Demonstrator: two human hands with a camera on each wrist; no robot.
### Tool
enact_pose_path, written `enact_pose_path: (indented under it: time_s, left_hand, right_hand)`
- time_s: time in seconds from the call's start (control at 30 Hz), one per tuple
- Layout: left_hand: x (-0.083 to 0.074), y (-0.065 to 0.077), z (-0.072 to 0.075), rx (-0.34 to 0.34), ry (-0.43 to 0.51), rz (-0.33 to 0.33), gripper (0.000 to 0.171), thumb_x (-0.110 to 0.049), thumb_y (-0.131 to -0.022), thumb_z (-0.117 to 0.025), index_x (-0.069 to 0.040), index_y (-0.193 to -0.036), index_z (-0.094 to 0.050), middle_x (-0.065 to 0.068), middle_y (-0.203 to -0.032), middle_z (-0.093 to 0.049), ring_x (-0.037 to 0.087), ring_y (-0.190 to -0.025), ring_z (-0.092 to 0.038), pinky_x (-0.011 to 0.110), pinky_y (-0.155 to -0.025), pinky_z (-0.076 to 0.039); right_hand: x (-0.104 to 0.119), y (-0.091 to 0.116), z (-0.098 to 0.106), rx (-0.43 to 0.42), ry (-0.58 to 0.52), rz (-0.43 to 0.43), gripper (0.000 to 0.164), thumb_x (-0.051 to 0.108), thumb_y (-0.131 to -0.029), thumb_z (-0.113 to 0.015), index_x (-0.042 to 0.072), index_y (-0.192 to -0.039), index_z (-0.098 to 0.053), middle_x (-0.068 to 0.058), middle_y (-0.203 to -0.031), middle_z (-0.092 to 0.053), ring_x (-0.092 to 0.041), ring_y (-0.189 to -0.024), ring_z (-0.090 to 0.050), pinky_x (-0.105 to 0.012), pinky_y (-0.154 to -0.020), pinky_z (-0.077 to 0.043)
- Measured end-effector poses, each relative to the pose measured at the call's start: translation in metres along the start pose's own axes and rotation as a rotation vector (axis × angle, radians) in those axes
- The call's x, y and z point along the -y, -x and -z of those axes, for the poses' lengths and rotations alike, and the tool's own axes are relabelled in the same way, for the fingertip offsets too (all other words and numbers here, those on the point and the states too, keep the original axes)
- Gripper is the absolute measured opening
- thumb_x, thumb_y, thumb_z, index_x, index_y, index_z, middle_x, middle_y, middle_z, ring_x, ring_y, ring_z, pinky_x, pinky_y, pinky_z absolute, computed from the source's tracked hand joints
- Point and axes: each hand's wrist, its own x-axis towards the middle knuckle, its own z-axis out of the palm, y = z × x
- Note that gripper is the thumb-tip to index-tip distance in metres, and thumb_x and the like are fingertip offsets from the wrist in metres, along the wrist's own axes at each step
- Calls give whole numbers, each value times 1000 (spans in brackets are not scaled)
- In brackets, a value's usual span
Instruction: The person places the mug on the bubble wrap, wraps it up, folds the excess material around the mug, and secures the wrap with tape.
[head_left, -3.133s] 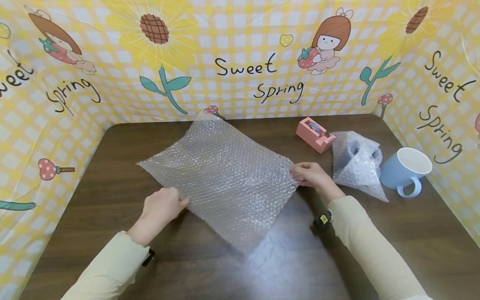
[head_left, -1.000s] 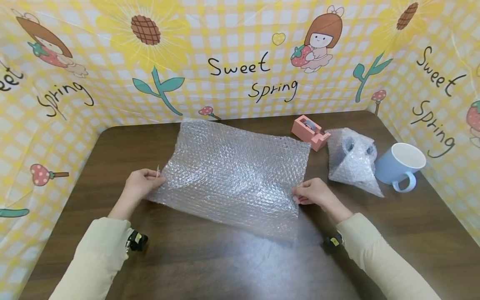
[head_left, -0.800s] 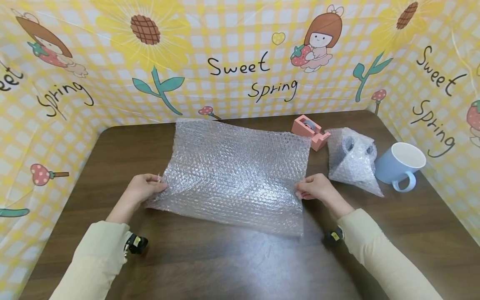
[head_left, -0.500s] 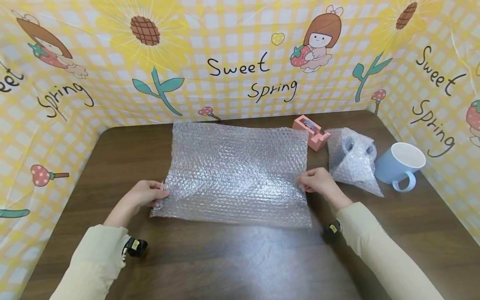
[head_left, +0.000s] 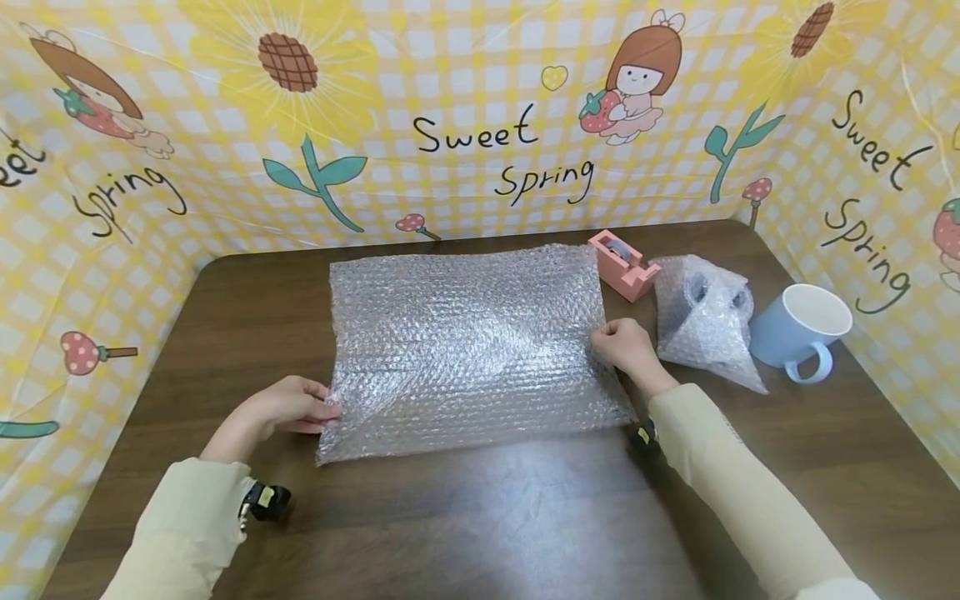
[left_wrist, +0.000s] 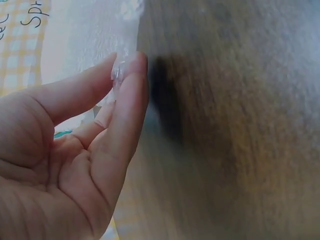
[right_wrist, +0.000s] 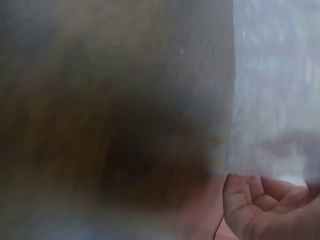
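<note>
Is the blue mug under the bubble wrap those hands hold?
No, the blue mug stands uncovered on the table, while the left hand and right hand hold the bubble wrap apart from it.

From the person's head, one camera looks forward and down across the brown surface point(head_left: 487, 533), far enough back to include the left hand point(head_left: 290, 406), the right hand point(head_left: 628, 346), the bubble wrap point(head_left: 465, 350) and the patterned cloth point(head_left: 472, 50) behind. The left wrist camera looks past the left palm from very near, turned sideways, so the lettering point(left_wrist: 35, 14) runs upward at upper left. The right wrist camera, also near, catches its hand only at lower right. All three share the bubble wrap and surface.
</note>
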Motion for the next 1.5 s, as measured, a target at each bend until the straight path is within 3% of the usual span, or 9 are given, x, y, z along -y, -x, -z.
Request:
enact_pose_path:
  time_s: [0.27,0.53,0.73,0.87,1.1,1.2,1.3,1.4,1.5]
  left_hand:
    - [-1,-3,-1,-8,-6,-4,39,-4,-92,-59,19,-120,-43,-7,-77,-67,0,-72,-63,19,-68,-55]
    - [-3,-2,-1,-28,-89,-9,29,-17,-96,-55,8,-111,-54,0,-88,-64,4,-76,-59,23,-71,-55]
    - [-3,-4,-2,-54,-106,-35,48,-31,-101,-43,12,-121,-52,6,-100,-65,7,-84,-60,26,-75,-55]
    - [-3,-8,-5,-105,-78,-36,52,-34,-103,-36,13,-122,-47,-1,-91,-61,5,-74,-58,24,-69,-52]
    - [-1,-11,-7,-159,-34,-34,47,-27,-105,-31,14,-123,-41,-4,-86,-61,3,-69,-56,22,-65,-51]
    - [1,-13,-6,-169,7,-42,43,-23,-105,-33,14,-124,-40,-6,-83,-62,2,-69,-57,20,-64,-52]
    - [1,-14,-6,-169,34,-49,40,-20,-105,-34,14,-124,-40,-6,-82,-63,1,-68,-59,19,-64,-53]
    - [0,-14,-7,-167,41,-51,38,-18,-104,-35,15,-122,-40,-6,-81,-63,1,-67,-59,20,-63,-53]
    - [-2,-14,-9,-162,51,-57,38,-16,-104,-35,17,-122,-40,-6,-80,-63,1,-66,-60,20,-62,-53]
  right_hand:
    - [4,-9,-1,-68,52,-24,27,21,-88,-55,-1,-87,-71,-10,-81,-66,-18,-68,-52,-23,-55,-38]
    - [2,-13,-3,-54,-12,-74,30,21,-88,-51,-2,-97,-68,0,-69,-58,-16,-68,-52,-23,-56,-39]
    - [6,-8,2,-26,-19,-82,44,25,-92,-45,-7,-118,-60,-21,-108,-65,-30,-96,-60,-35,-77,-50]
    - [15,2,13,-16,-8,-43,51,23,-95,-42,-11,-132,-47,-29,-131,-54,-39,-122,-52,-47,-102,-43]
    - [32,40,48,-117,-60,146,44,14,-95,-44,-10,-132,-48,-30,-131,-54,-41,-122,-53,-48,-104,-41]
    - [33,59,68,-201,-103,203,40,15,-98,-44,-6,-130,-53,-26,-131,-56,-34,-121,-55,-40,-101,-44]
    - [27,73,90,-303,-152,186,38,21,-99,-45,-1,-129,-57,-10,-126,-63,-8,-112,-57,-20,-93,-43]
    - [13,80,112,-395,-229,114,37,23,-99,-46,4,-129,-58,15,-109,-65,11,-96,-53,-6,-81,-39]
    - [-4,83,131,-500,-328,1,33,21,-97,-47,11,-126,-61,33,-91,-58,14,-88,-53,-4,-76,-38]
